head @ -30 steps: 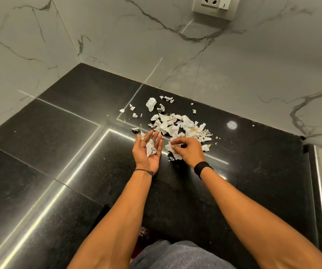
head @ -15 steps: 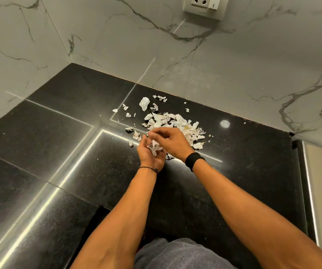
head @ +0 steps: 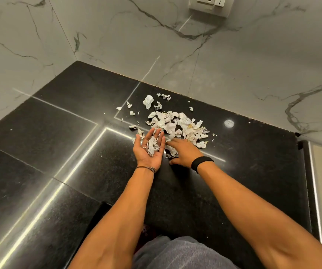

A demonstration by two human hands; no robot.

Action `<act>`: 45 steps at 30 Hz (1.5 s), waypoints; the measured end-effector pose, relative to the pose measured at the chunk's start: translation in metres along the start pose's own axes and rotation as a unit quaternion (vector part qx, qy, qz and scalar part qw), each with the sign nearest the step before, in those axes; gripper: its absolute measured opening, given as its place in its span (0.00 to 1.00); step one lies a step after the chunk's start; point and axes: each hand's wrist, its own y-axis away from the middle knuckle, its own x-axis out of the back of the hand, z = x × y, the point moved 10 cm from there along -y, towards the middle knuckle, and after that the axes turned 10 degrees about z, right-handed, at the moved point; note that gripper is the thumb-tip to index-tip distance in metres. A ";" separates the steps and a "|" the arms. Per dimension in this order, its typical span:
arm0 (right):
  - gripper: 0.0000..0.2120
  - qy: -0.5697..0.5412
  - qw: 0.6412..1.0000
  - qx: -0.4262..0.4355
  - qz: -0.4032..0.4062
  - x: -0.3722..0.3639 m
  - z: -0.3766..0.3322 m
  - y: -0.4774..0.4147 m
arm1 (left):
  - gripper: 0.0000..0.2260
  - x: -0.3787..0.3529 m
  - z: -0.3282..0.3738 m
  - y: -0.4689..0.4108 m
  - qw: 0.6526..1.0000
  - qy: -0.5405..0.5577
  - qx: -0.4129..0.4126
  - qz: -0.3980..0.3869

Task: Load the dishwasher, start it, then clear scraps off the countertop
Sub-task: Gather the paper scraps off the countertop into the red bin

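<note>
Lying straight and close together, palm up, the fingers of the left hand carry a few paper scraps. Just beside it, the right hand lies palm down with its fingers loosely spread, pressing on the near edge of the pile on the black countertop, close to the marble wall.

scraps: white torn paper bits, some crumpled | main heap on glossy black bench near back wall | loose bits strewn left and behind heap | few lie in upturned left grip | right grip flat on heap's near edge
</note>
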 end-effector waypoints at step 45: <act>0.18 -0.285 0.923 -0.007 0.259 0.107 -0.035 0.018 | 0.19 -0.014 -0.034 0.011 0.999 -0.014 -0.008 0.044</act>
